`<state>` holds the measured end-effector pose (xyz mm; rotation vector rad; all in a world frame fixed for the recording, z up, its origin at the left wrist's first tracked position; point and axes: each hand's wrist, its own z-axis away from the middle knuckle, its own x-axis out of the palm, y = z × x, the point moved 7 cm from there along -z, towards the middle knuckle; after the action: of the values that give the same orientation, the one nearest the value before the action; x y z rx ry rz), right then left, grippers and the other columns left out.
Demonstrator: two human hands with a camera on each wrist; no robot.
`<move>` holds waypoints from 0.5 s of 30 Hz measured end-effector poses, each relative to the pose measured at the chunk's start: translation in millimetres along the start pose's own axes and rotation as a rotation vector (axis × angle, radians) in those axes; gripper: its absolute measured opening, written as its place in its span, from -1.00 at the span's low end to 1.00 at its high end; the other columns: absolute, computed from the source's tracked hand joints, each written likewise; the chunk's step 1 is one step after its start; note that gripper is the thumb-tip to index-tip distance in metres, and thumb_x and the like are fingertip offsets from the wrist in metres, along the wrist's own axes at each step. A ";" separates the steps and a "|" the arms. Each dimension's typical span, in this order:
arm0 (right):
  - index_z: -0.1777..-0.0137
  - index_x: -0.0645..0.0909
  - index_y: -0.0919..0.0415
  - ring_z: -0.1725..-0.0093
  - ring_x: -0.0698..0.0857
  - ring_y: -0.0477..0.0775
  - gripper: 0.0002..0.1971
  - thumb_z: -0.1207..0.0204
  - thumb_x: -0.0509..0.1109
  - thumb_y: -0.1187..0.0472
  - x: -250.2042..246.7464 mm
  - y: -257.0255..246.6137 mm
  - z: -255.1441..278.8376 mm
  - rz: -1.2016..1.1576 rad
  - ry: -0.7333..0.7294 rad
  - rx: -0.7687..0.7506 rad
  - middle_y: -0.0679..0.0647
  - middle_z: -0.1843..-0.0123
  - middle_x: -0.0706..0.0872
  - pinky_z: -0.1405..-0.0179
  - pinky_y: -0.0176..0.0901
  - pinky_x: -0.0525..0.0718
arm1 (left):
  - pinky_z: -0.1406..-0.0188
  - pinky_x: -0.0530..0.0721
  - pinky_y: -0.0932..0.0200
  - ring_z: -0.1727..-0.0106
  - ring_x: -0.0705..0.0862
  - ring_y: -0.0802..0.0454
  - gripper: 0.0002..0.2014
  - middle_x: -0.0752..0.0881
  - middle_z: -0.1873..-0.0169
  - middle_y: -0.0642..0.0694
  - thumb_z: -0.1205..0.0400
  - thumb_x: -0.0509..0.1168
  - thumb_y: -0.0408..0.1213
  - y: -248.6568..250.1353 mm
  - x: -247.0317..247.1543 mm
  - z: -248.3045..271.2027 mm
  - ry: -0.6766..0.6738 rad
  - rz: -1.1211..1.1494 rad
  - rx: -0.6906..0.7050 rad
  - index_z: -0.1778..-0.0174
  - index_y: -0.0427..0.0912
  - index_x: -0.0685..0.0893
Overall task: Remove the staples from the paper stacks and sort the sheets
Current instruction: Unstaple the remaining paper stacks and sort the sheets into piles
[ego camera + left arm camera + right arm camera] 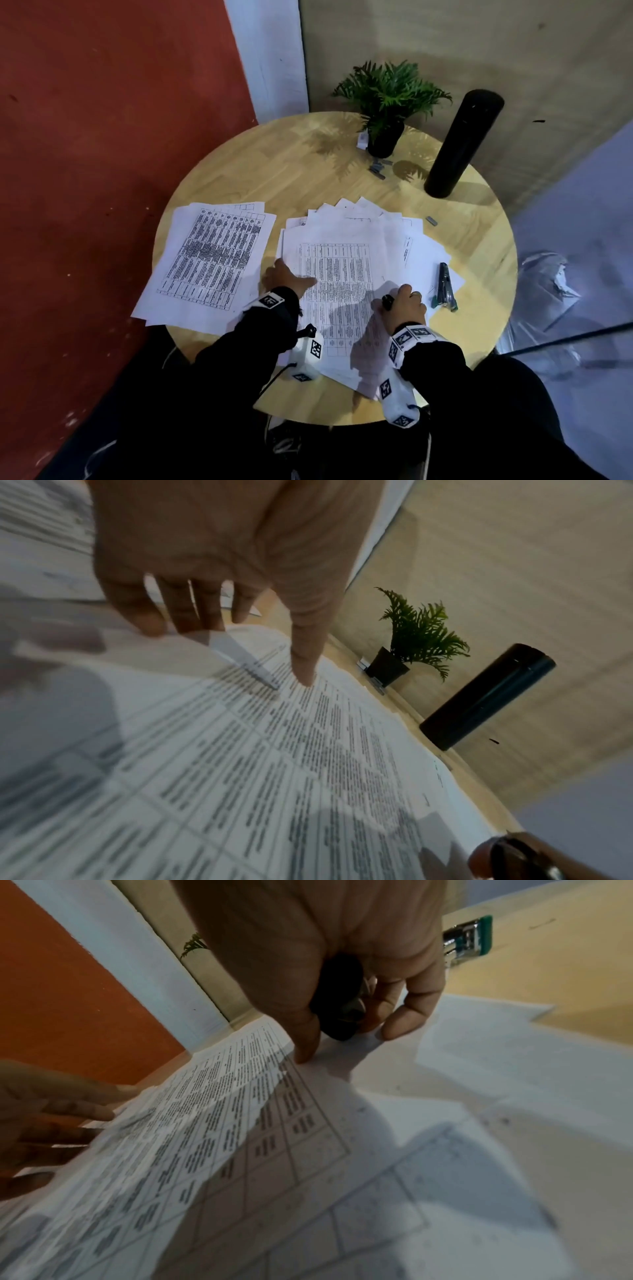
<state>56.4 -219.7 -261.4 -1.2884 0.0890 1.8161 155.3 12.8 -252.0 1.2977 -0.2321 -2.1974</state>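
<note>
A fanned pile of printed sheets lies mid-table, and a separate stack of table-printed sheets lies to its left. My left hand pinches the left edge of the pile's top sheet, thumb on top and fingers underneath, so that edge curls up. My right hand curls round a small black staple remover, and its thumb presses the sheet's right edge. No staple can be made out in the sheet.
A green-and-black stapler lies right of my right hand, partly on the paper. Loose staple strips sit by a potted plant at the back, near a tall black cylinder. The round wooden table meets a wall.
</note>
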 end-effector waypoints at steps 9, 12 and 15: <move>-0.31 0.31 0.35 -0.35 0.40 0.34 -0.48 -0.55 0.33 0.00 1.2 -0.4 4.9 0.034 0.017 -0.031 0.32 -0.31 0.43 -0.10 0.07 0.51 | -0.31 0.52 -0.02 -0.37 0.55 -0.25 -0.35 0.57 -0.36 -0.28 -0.53 0.36 0.14 -8.4 -22.0 -8.5 0.040 0.066 -0.042 -0.37 -0.29 0.49; -0.32 0.32 0.34 -0.35 0.41 0.32 -0.49 -0.56 0.33 -0.02 0.7 -0.2 6.0 0.051 0.027 -0.029 0.31 -0.31 0.44 -0.06 0.06 0.53 | -0.23 0.54 0.05 -0.31 0.61 -0.23 -0.44 0.63 -0.30 -0.30 -0.55 0.41 -0.01 -8.7 -21.7 -6.9 -0.010 0.107 0.018 -0.34 -0.33 0.56; -0.30 0.33 0.36 -0.33 0.42 0.33 -0.51 -0.55 0.33 0.01 0.8 -0.5 4.1 0.021 0.032 -0.022 0.32 -0.29 0.45 -0.06 0.05 0.51 | -0.01 0.56 0.15 -0.14 0.70 -0.19 -0.66 0.75 -0.07 -0.26 -0.53 0.46 -0.14 -10.7 -23.4 -9.6 -0.024 0.175 0.090 -0.09 -0.31 0.71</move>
<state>53.7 -216.8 -260.0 -1.3363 0.1008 1.8192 167.8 35.8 -243.9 1.2496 -0.4419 -2.0759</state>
